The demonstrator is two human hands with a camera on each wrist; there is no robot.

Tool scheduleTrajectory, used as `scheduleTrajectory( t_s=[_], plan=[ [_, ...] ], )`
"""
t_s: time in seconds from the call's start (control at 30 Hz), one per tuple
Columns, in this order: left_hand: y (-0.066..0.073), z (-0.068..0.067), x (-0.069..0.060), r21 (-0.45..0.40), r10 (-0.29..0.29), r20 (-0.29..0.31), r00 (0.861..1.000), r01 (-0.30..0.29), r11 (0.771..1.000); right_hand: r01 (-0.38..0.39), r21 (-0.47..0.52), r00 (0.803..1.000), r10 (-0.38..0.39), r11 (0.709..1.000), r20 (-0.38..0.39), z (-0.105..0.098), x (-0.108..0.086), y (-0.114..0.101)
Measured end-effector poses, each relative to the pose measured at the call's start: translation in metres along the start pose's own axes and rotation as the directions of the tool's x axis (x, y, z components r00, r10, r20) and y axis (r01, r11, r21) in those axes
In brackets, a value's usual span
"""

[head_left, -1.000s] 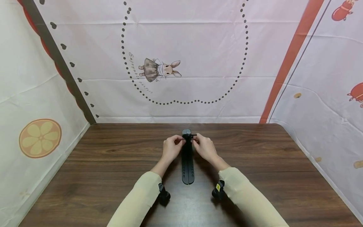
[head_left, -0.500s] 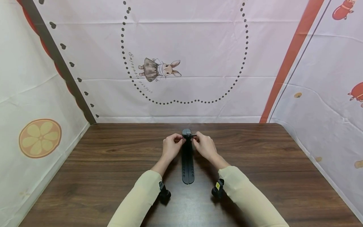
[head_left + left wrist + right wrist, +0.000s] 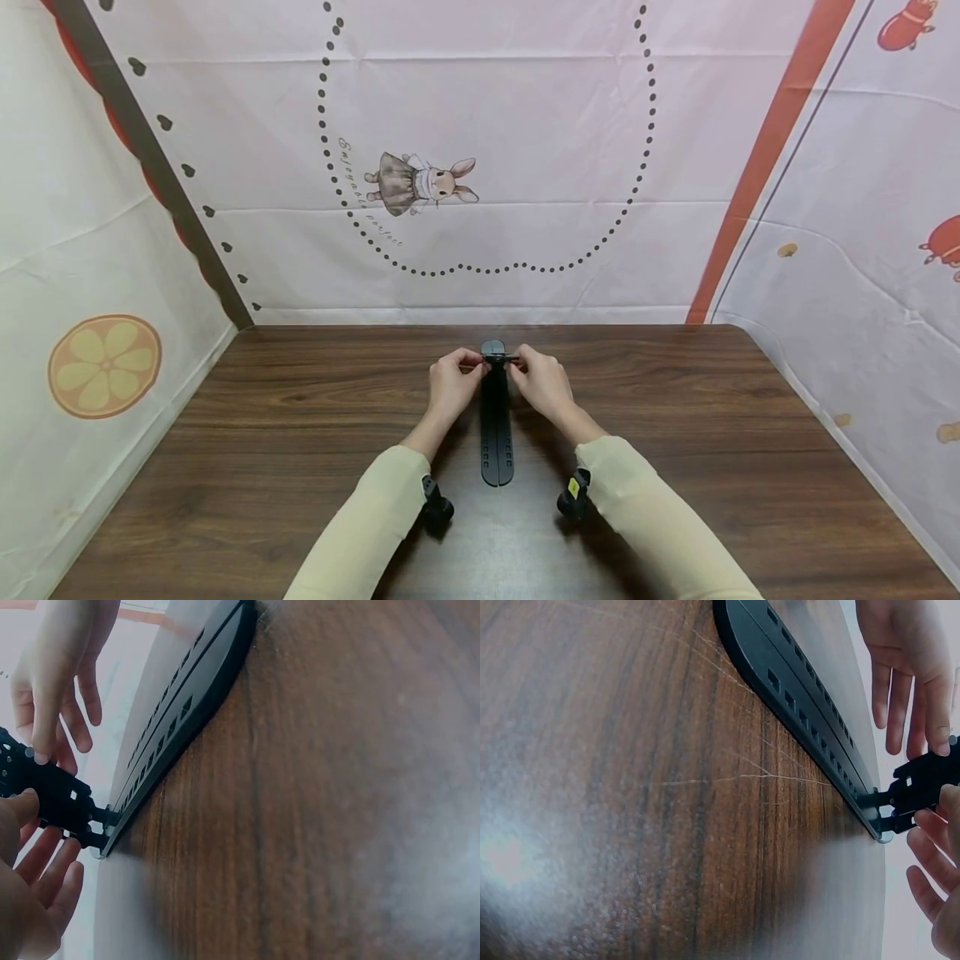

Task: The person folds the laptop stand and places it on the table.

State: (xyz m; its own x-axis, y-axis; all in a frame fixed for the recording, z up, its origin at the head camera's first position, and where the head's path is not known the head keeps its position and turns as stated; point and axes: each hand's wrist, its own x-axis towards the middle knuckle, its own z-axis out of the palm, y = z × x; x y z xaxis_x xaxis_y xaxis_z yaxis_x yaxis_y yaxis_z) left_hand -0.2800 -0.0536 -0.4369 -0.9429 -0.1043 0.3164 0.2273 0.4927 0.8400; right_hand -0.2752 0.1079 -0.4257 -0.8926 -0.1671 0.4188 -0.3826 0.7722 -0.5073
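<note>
A long black slotted stand (image 3: 497, 442) with rounded ends lies flat on the table, pointing away from me. Near its far end a black perforated bracket (image 3: 56, 799) stands up on small hinges. My left hand (image 3: 452, 387) pinches the bracket's left side between thumb and fingers. On the other side, my right hand (image 3: 543, 385) pinches it the same way. A thin dark bar (image 3: 513, 358) shows between the hands at the top. In the right wrist view the bracket (image 3: 924, 780) is partly hidden by fingers, and the slotted base (image 3: 787, 697) runs toward the camera.
The dark wood-grain table (image 3: 300, 467) reaches to a printed white cloth (image 3: 540, 133) behind it. More cloth hangs at the left and right sides. A small black camera sits on each wrist, the left one (image 3: 437, 510) and the right one (image 3: 573, 500).
Both hands keep their grip and have hardly moved. The thin dark bar between them looks slightly more level. The stand lies where it was.
</note>
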Motion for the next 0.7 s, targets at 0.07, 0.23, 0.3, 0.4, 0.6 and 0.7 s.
scheduleTrajectory(
  t_s=[0.07, 0.23, 0.3, 0.4, 0.6, 0.7],
  plan=[
    [0.0007, -0.0002, 0.0003, 0.008, -0.006, -0.004, 1.000, 0.006, 1.000, -0.002, 0.001, 1.000, 0.002, 1.000, -0.009, 0.0003, 0.0006, 0.0000],
    [0.0020, -0.0004, 0.0007, 0.026, -0.021, -0.017, 1.000, 0.021, 0.999, -0.022, 0.001, 1.000, 0.022, 1.000, -0.016, 0.0010, 0.0022, 0.0001],
    [0.0018, -0.0001, 0.0007, 0.024, -0.025, -0.022, 0.999, 0.026, 0.999, -0.040, 0.002, 0.999, 0.040, 0.999, -0.015, 0.0011, 0.0028, 0.0003],
    [0.0013, 0.0008, 0.0007, 0.011, -0.030, -0.024, 0.999, 0.030, 1.000, -0.055, 0.008, 0.998, 0.055, 0.998, -0.017, 0.0010, 0.0040, 0.0011],
    [0.0029, 0.0014, 0.0013, -0.015, -0.019, -0.025, 1.000, 0.018, 1.000, -0.041, 0.024, 0.998, 0.042, 0.999, -0.037, 0.0004, 0.0053, 0.0017],
    [0.0041, 0.0015, 0.0015, -0.021, -0.008, -0.022, 1.000, 0.007, 1.000, -0.031, 0.038, 0.998, 0.033, 0.999, -0.054, 0.0005, 0.0052, 0.0019]
  ],
)
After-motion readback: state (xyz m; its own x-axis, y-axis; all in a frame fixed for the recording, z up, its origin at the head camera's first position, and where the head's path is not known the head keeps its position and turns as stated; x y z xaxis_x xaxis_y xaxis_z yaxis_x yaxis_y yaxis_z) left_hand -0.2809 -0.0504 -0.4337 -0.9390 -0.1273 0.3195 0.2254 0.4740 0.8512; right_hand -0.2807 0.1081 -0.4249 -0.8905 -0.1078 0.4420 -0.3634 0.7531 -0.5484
